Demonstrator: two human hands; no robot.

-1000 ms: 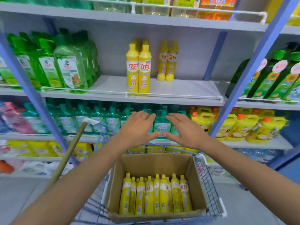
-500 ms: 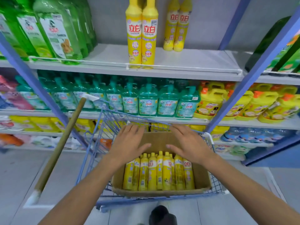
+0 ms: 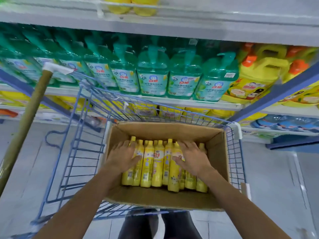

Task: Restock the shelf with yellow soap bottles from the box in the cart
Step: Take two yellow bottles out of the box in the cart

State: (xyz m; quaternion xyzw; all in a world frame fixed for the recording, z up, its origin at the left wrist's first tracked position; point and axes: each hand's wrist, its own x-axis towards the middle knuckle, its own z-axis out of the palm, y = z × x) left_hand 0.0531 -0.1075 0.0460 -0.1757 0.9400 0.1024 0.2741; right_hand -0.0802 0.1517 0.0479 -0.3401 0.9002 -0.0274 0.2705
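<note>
Yellow soap bottles (image 3: 156,163), red-lettered labels

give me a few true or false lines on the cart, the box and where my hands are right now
1. The brown cardboard box sits inside the blue wire cart. True.
2. The yellow soap bottles stand upright in the box. False: they lie on their sides in a row.
3. The left hand and the right hand both lie on the bottles. True.
4. One hand holds a bottle above the box. False: no bottle is raised; all lie in the box.
5. Red pump bottles stand behind the cart. False: teal pump bottles stand there.
</note>
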